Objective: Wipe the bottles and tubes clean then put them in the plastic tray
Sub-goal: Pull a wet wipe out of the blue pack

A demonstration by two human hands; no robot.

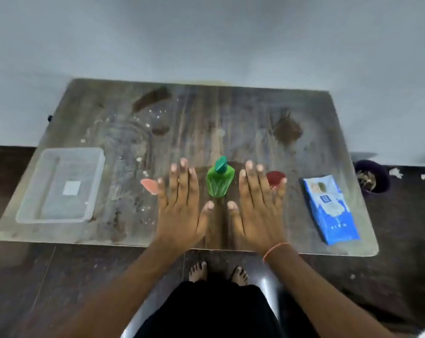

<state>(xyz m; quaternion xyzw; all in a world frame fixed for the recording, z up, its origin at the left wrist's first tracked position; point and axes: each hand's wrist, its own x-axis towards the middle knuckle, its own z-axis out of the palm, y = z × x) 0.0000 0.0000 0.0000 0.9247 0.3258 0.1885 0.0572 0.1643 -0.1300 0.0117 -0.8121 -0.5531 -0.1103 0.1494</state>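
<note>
Head cam, looking down at a worn wooden table (pixel 231 113) with stains and crumbs all over it. Both hands are held flat, palms down, fingers straight and a bit spread, gripping nothing. The left hand (pixel 179 206) and right hand (pixel 257 206) sit side by side near the front edge, thumbs nearly meeting. A green bottle (pixel 220 179) with a teal cap stands upright right between them. A pink thing (pixel 149 185) pokes out just past the left pinky, and a red thing (pixel 275 179) peeks out beside the right hand's fingers; both are partly hidden, so I can't tell if they're tubes or bottles. The clear tray (pixel 35 208) is off to the left with nothing in it. A blue wipes pack (pixel 331 211) lies on the right.
</note>
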